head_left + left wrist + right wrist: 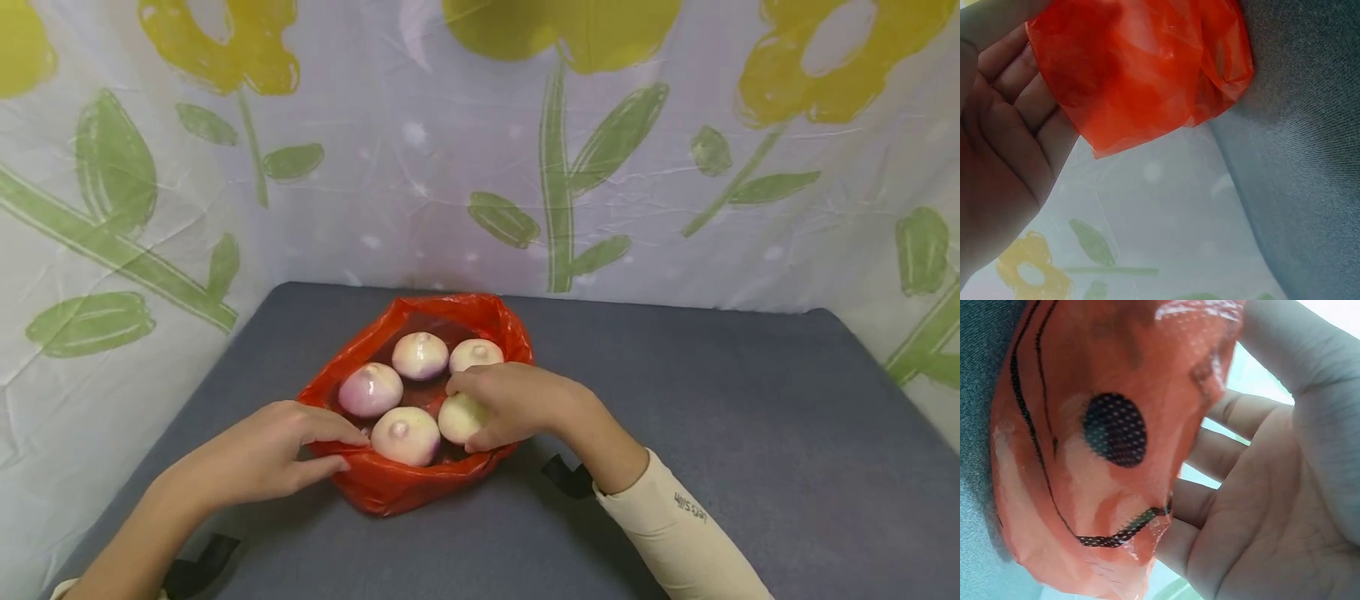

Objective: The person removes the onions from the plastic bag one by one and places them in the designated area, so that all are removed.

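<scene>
An open red plastic bag point(382, 492) stands on the table with its rim spread, holding several onions, pale with purple tints and a small nub. My left hand point(273, 454) pinches the bag's near-left rim between thumb and fingers; the left wrist view shows the red film point(1129, 69) between them. Reaching in over the right rim, my right hand point(517, 404) grips a pale onion point(459, 419), thumb on the near side and fingers on the far side. Close by lie a front onion point(405, 437) and a back-right onion point(474, 354). In the right wrist view, the bag wall point(1110, 500) hides my right fingertips.
Two more onions, one at the left point(371, 390) and one at the back point(420, 356), lie in the bag. A grey cloth-covered table point(712, 433) extends around it. Behind and beside the table hangs a white curtain point(390, 192) printed with flowers.
</scene>
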Motion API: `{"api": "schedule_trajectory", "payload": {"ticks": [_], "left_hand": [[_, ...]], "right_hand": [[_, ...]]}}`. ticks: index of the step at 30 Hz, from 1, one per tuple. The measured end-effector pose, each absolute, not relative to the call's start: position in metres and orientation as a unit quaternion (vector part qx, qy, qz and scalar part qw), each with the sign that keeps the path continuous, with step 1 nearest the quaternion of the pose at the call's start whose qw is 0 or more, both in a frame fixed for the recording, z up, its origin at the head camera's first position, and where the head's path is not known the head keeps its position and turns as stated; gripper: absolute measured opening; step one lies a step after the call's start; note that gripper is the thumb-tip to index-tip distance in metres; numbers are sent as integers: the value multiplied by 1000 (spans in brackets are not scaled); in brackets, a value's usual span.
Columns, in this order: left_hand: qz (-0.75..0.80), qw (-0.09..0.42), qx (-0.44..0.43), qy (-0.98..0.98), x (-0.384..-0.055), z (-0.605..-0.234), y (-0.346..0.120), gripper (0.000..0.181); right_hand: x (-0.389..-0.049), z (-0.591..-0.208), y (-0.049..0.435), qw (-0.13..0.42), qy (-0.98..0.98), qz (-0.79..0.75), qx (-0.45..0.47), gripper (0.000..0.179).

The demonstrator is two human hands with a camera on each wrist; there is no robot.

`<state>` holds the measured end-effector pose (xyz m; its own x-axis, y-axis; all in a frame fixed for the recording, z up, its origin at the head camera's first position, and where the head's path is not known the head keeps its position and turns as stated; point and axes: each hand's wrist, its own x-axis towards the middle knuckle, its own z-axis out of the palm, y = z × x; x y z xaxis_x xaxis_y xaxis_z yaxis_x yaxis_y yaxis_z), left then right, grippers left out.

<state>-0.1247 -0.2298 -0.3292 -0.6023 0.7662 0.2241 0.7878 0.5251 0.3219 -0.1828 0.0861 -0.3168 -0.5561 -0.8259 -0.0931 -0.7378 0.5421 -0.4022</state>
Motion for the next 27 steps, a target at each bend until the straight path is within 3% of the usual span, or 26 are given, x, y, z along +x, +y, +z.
{"api": "schedule_trajectory", "payload": {"ticks": [14, 22, 27], "left_hand": [[-193, 17, -431, -881, -126, -325, -228, 31], [-192, 22, -429, -883, -124, -327, -231, 32], [-195, 26, -430, -881, -124, -329, -231, 32]], "right_hand": [[-181, -314, 90, 124, 871, -157, -448, 43], [-178, -308, 91, 117, 881, -155, -431, 65], [-178, -305, 93, 108, 882, -172, -426, 58]]}}
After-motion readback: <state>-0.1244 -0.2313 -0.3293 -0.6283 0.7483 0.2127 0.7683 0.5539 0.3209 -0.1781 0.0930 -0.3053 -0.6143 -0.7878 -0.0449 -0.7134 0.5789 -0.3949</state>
